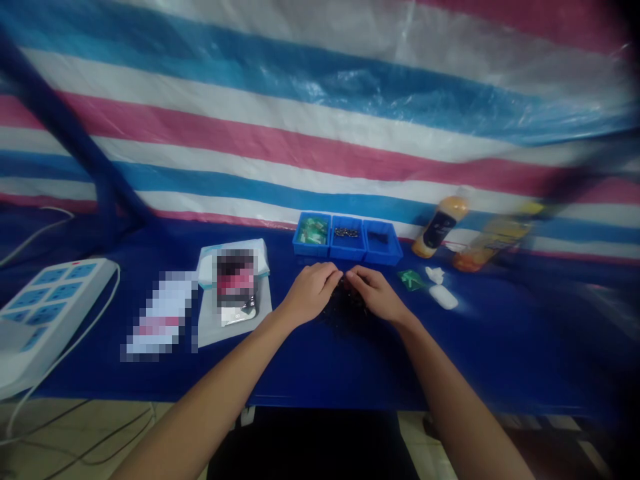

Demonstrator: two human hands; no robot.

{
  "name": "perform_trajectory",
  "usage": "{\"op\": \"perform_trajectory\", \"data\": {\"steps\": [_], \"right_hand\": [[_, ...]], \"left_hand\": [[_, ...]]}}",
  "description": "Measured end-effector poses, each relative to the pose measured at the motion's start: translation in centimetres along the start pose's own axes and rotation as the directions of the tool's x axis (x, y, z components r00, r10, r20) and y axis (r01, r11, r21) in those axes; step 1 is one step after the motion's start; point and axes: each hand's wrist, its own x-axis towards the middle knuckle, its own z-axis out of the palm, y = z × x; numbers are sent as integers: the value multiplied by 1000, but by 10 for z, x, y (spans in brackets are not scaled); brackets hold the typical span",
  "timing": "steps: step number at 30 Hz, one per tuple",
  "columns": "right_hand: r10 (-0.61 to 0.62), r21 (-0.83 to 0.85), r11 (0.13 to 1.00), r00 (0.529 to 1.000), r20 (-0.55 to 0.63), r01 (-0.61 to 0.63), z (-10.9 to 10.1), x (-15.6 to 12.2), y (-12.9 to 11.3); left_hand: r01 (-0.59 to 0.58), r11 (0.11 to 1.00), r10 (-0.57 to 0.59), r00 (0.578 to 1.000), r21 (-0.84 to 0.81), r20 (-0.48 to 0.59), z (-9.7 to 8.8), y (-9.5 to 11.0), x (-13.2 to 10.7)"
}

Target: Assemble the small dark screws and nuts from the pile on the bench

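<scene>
My left hand point(311, 291) and my right hand point(376, 292) rest side by side on the blue table point(500, 347), fingertips nearly touching. Both have their fingers curled down onto a small heap of dark parts point(345, 308) that lies between and under them. What the fingers pinch is too small to name. Just beyond the hands stand three joined blue bins point(347, 239): the left one holds green pieces, the middle one small dark parts, the right one something dark.
A white power strip point(43, 313) with its cable lies at the left table edge. White sheets and a small packet point(235, 287) sit left of my hands. To the right are a green piece point(411, 279), small white items point(443, 296) and two orange bottles point(440, 227).
</scene>
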Motion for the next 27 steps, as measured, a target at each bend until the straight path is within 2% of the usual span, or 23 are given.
{"op": "perform_trajectory", "data": {"steps": [2, 4, 6, 8, 10, 11, 13, 15, 19, 23, 27], "right_hand": [[16, 13, 1000, 1000, 22, -16, 1, 0, 0], [27, 82, 996, 1000, -9, -26, -1, 3, 1], [51, 207, 978, 988, -143, -20, -4, 6, 5], [122, 335, 942, 931, -344, 0, -9, 10, 11], [204, 354, 934, 872, -446, -37, -14, 13, 18], [209, 328, 943, 864, -458, -54, -17, 13, 21], [189, 211, 972, 878, -440, -103, -21, 12, 24], [139, 42, 990, 916, -375, -133, -24, 10, 24], [4, -291, 956, 988, -157, -50, -29, 3, 19], [-29, -550, 835, 999, -17, 15, -31, 1, 20], [13, -619, 785, 998, 61, 27, -28, 1, 23]], "left_hand": [[7, 1000, -7, 1000, -22, -1, -1, 1, 0], [32, 998, -33, 999, -60, -14, -2, 1, -1], [58, 994, -61, 998, -95, -34, -3, 1, -1], [66, 991, -72, 996, -112, -45, -3, 1, -1], [65, 991, -70, 997, -117, -40, -2, 1, 0], [65, 991, -69, 997, -115, -33, -2, 1, 0], [68, 993, -70, 997, -97, -24, -1, 0, 0], [73, 995, -75, 997, -67, -23, 0, -1, 1], [105, 994, -104, 992, 25, -66, 2, -6, 1], [171, 976, -155, 981, 138, -118, 4, -11, 0], [192, 968, -174, 977, 164, -119, 6, -13, -1]]}}
